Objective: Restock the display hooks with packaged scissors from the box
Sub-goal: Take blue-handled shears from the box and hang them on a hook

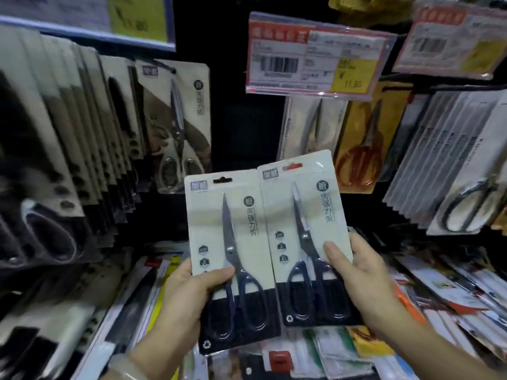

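Observation:
I hold two packs of dark-handled scissors upright, side by side, in front of the display. My left hand (189, 294) grips the left pack (211, 220) by its lower left edge, thumb across the front. My right hand (362, 278) grips the right pack (321, 215) by its lower right edge, thumb on the card. Both cards are pale with a black bottom band and a hang slot at the top. The dark gap (241, 119) behind them holds no hanging packs; its hook is not visible. No box is in view.
Rows of hanging scissor packs fill the hooks at left (178, 127) and at right (461, 160). A red and yellow price tag (315, 58) hangs above the gap, with yellow-carded scissors (362, 141) below it. More packaged goods (301, 357) lie on the lower rows.

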Tool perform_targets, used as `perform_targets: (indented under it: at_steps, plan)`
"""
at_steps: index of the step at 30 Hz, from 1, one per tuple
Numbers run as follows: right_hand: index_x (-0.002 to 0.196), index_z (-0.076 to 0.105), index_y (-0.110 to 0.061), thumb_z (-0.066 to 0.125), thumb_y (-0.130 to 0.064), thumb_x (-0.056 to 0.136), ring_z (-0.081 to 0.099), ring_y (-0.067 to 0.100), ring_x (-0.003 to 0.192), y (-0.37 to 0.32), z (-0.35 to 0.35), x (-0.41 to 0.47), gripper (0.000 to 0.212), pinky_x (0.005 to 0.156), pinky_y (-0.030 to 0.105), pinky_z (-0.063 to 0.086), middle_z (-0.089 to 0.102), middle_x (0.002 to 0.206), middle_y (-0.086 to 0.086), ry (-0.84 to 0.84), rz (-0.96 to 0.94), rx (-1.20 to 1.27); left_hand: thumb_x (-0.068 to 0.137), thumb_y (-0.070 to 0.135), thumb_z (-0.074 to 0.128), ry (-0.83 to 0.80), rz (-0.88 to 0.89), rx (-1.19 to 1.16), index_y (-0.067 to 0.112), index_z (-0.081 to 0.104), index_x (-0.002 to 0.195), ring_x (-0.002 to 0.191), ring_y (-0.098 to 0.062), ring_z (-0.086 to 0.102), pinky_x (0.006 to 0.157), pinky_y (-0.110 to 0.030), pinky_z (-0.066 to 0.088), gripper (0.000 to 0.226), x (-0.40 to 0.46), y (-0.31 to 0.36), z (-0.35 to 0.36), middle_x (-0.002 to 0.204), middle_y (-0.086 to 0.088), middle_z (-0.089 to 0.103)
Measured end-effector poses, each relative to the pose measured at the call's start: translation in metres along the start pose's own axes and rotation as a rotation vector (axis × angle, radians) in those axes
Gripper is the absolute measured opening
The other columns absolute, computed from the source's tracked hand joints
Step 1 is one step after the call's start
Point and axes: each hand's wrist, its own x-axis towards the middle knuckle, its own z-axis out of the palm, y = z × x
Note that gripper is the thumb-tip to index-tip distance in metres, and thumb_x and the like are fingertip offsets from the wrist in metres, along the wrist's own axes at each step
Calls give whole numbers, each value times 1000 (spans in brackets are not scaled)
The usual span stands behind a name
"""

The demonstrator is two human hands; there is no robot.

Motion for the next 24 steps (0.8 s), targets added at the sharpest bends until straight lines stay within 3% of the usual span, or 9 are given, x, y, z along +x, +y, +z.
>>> perform_targets:
  at_steps: [2,5,9,14,16,20,22,24]
  plan:
    - [86,66,-32,61,-18,89,65,4,83,-11,15,5,15,76,20,50,72,90,-12,-44,-111,2,73,-12,61,40,29,-20,2,66,91,59,-28,68,57,-34,58,23,-6,6,-10,79,-17,74]
    - [87,60,-24,60,-14,88,63,-8,77,-31,41,12,10,69,9,47,71,83,-21,-128,-237,92,72,-12,61,94,88,-16,4,67,89,55,-22,69,49,-28,56,24,-14,15,-28,74,-12,75]
    - [92,59,-22,54,-19,84,64,-5,83,-52,63,20,9,75,12,48,72,88,-19,-180,-324,196,73,-13,60,150,135,-9,6,66,83,51,-20,68,46,-26,54,22,-21,23,-42,68,-9,74]
    - [95,60,-21,54,-18,82,66,-1,87,-58,63,10,14,76,13,50,73,92,-16,-171,-343,305,72,-12,62,162,130,-26,3,67,90,62,-28,68,71,-39,55,24,-21,25,-46,82,-18,74]
    - [95,59,-20,54,-16,83,66,-2,85,-60,61,5,15,74,12,49,73,91,-17,-170,-355,300,73,-12,62,147,119,-35,3,67,91,61,-28,68,73,-39,54,25,-19,24,-43,83,-18,74]
    - [91,66,-32,59,-27,84,66,4,89,-67,61,11,11,78,18,51,73,93,-12,-96,-338,316,71,-13,62,122,87,-20,2,65,90,54,-24,68,50,-29,55,25,-19,20,-36,76,-16,74]
    - [91,66,-27,62,-34,83,66,10,88,-69,63,15,11,80,25,52,72,91,-7,-72,-293,317,70,-15,62,113,76,-21,1,65,88,49,-23,68,42,-25,52,25,-21,20,-35,69,-14,73]
    - [97,64,-20,59,-29,83,68,16,93,-67,66,15,17,82,30,53,73,95,-2,-65,-221,331,70,-16,61,101,71,-26,1,65,87,48,-25,68,40,-26,52,25,-23,21,-36,67,-15,73]
